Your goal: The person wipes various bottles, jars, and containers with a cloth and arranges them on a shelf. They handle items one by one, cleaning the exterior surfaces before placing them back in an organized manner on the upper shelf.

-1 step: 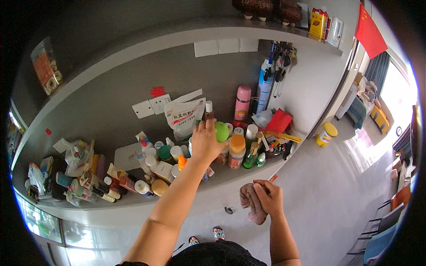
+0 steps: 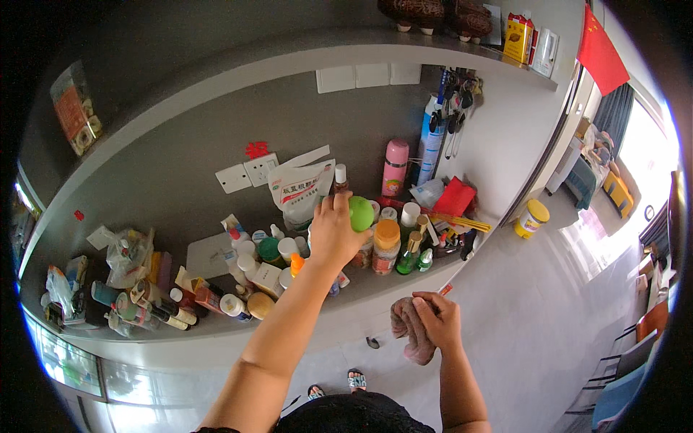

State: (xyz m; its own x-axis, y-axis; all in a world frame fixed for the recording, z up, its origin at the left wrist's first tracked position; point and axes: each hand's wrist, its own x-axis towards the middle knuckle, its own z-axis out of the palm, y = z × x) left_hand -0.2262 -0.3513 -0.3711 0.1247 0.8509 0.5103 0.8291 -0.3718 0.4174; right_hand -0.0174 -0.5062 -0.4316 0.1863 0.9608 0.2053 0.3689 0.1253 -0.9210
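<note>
Here's the left hand (image 2: 334, 232), fingers half curled, the green round lid (image 2: 361, 215) nestling between index finger and thumb; whether they truly grip, I can't tell. Tight quarters! The brown bottle (image 2: 340, 187) stands just beyond the fingertips, the orange-lidded jar (image 2: 387, 245) right of the thumb, so slow, straight moves look wisest. The right hand (image 2: 439, 321) clamps a bunched cloth (image 2: 410, 328), drooping leftward from its fingers, best held clear.
</note>
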